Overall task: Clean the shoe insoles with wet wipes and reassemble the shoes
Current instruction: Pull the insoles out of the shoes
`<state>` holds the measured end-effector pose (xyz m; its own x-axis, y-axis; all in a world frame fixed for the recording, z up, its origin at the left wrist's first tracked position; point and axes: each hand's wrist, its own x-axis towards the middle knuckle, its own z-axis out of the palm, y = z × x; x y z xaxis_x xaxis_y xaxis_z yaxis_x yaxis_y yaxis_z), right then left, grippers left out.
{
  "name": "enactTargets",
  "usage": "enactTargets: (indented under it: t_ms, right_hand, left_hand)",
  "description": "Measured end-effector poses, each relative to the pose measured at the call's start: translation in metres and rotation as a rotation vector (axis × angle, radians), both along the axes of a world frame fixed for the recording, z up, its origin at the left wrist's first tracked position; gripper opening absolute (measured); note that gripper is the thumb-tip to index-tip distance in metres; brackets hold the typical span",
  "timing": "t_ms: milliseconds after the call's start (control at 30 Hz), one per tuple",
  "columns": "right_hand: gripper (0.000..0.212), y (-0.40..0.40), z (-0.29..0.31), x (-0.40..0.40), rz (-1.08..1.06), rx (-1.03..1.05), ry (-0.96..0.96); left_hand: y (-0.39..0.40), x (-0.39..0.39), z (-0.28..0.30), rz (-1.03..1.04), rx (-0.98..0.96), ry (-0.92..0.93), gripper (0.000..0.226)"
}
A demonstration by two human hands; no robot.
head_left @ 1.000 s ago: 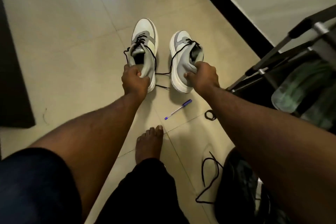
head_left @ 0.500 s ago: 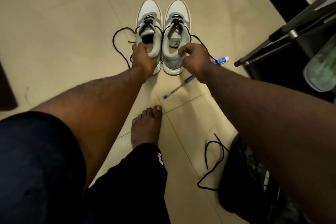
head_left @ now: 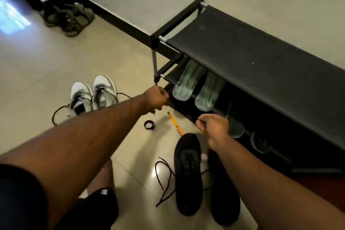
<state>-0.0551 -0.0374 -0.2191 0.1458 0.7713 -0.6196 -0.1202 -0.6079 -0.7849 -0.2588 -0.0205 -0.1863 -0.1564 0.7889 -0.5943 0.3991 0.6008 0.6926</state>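
The white-and-grey sneakers [head_left: 82,95] stand side by side on the tiled floor at left, their black laces trailing. Two pale green insoles [head_left: 183,84] lean on the lower shelf of the black shoe rack [head_left: 252,58]; further insoles [head_left: 236,129] lean more to the right. A pair of black shoes [head_left: 188,173] lies in front of me. My left hand [head_left: 157,99] hovers by the rack's corner leg, fingers loosely curled, holding nothing I can see. My right hand [head_left: 212,127] hangs above the black shoes' toes, also loosely curled with nothing in it.
A yellow pencil [head_left: 175,123] and a small black ring [head_left: 149,124] lie on the floor between my hands. A loose black lace [head_left: 164,183] lies left of the black shoes. Olive sandals [head_left: 69,18] sit by the far wall.
Both hands have let go of the white sneakers, which now stand together on the floor. My view and both hands have swung right toward the shoe rack.
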Motion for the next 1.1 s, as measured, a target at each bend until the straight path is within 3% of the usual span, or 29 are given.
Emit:
enactTargets:
  t_ms: [67, 200, 267, 367, 533, 700, 867, 1100]
  right_hand:
    - [0.018, 0.008, -0.003, 0.016, -0.114, -0.076, 0.079]
    - [0.023, 0.028, -0.017, 0.024, -0.137, -0.231, 0.24]
    - [0.039, 0.039, -0.022, 0.015, -0.122, -0.247, 0.289]
    - [0.033, 0.05, -0.031, 0.0, -0.146, -0.223, 0.34]
    - [0.007, 0.033, -0.022, -0.001, -0.124, -0.135, 0.375]
    - [0.007, -0.034, -0.001, 0.013, -0.042, -0.109, 0.336]
    - [0.007, -0.112, -0.004, 0.005, 0.191, -0.147, 0.263]
    - [0.012, -0.13, -0.044, -0.041, 0.391, -0.255, 0.203]
  left_hand:
    - [0.007, 0.021, -0.009, 0.246, -0.016, -0.116, 0.012]
    - [0.02, 0.043, -0.038, 0.766, -0.117, -0.41, 0.049]
    - [0.026, 0.048, -0.047, 0.796, -0.116, -0.487, 0.038]
    - [0.035, 0.053, -0.053, 0.776, -0.041, -0.486, 0.012]
    - [0.025, 0.051, -0.042, 0.736, 0.064, -0.45, 0.022]
    - [-0.067, 0.07, -0.033, 0.951, 0.175, -0.567, 0.023]
    - [-0.187, 0.08, -0.054, 1.308, 0.086, -0.612, 0.015]
    - [-0.233, 0.034, -0.104, 1.399, -0.019, -0.421, 0.02]
